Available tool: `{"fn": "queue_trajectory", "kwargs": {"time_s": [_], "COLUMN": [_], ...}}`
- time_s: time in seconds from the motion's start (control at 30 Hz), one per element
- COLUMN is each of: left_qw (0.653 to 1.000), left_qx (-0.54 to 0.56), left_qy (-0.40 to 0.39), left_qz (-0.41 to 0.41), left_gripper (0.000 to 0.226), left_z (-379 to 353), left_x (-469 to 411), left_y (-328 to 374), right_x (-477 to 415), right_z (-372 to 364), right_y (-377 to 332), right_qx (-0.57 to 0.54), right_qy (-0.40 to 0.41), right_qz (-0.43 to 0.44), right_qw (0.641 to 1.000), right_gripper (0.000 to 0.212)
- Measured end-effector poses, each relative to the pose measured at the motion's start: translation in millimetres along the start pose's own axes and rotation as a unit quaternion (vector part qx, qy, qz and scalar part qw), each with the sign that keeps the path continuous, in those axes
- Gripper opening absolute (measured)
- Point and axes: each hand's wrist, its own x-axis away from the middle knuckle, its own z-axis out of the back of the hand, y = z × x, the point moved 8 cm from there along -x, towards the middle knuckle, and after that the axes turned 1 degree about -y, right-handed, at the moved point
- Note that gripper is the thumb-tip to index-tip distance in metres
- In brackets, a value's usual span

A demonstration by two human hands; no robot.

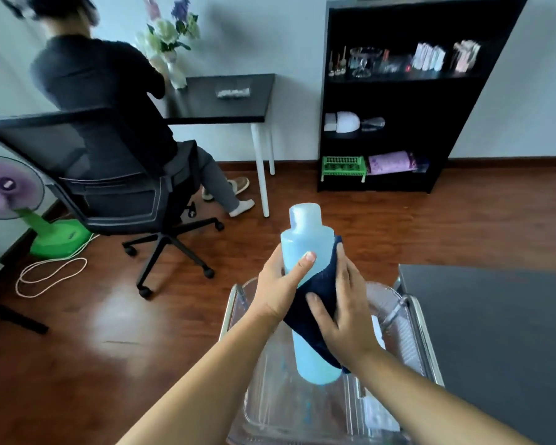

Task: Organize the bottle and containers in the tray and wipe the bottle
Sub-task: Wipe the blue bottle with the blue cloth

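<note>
I've got the pale blue bottle lifted between both hands, roughly upright with its cap leaning away from me, its base hanging just above the tray that sits under my wrists. My left hand is wrapped round the bottle's upper body, thumb laid across the front face and the other fingers out of sight behind it, so that's the anchoring grip. My right hand has the navy cloth clamped against the bottle's right flank, thumb pressing the fabric on the near side and fingers curled round the far side, the cloth trailing down toward the bottle's base. By my reading, this is the wiping step, mid-bottle, with the shoulder and neck above my left thumb bare of cloth and the bottom end only partly covered. Below and a little to the right of my right hand, the clear containers lie in the tray, but they're blurred and see-through, so I can't count them or tell how neatly they sit. Further right of that hand is a dark tabletop. Next, I reckon, the cloth wants to slide along the length of the bottle while the left hand turns it or shifts its hold, since those fingers cover a patch the cloth can't reach. The smooth plastic may slip if I loosen too much, so one hand should stay firm while the other moves.
</note>
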Motion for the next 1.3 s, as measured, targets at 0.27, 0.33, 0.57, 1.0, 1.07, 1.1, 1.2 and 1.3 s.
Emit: {"fn": "queue_trajectory", "kwargs": {"time_s": [0.27, 0.33, 0.57, 1.0, 1.07, 1.1, 1.2, 1.3], "left_qw": [0.994, 0.992, 0.990, 0.983, 0.979, 0.979, 0.987, 0.994], "left_qx": [0.067, 0.104, 0.138, 0.181, 0.200, 0.196, 0.108, 0.030], "left_qy": [-0.066, -0.049, 0.006, -0.028, -0.002, 0.021, 0.106, 0.108], "left_qz": [-0.062, -0.057, -0.010, 0.023, 0.035, 0.043, 0.057, -0.013], "left_gripper": [0.070, 0.063, 0.058, 0.035, 0.050, 0.057, 0.053, 0.036], "left_z": [-4.0, 3.4, 27.8, 12.8, 21.7, 26.3, 34.3, 27.0], "left_x": [-6.0, -6.9, -15.5, -5.9, -9.4, -11.7, -13.0, -8.3], "left_y": [50.6, 55.6, 75.5, 72.1, 73.6, 73.6, 76.2, 86.9], "right_x": [-41.0, -50.1, -5.1, -49.0, -20.1, -7.7, 6.1, -13.3], "right_z": [7.1, 6.1, -0.8, 29.1, 22.9, 17.6, 7.6, 15.0], "right_y": [-27.1, -37.5, -56.6, -61.2, -54.7, -53.5, -54.7, -62.0], "right_qx": [-0.158, -0.126, 0.040, -0.138, -0.239, -0.292, -0.377, -0.349], "right_qy": [-0.040, -0.071, -0.132, -0.078, -0.111, -0.136, -0.169, -0.132], "right_qz": [-0.052, -0.043, 0.088, 0.003, -0.033, -0.055, -0.111, -0.107], "right_qw": [0.985, 0.989, 0.987, 0.987, 0.964, 0.945, 0.904, 0.922], "right_gripper": [0.069, 0.068, 0.065, 0.055, 0.056, 0.060, 0.072, 0.072]}}
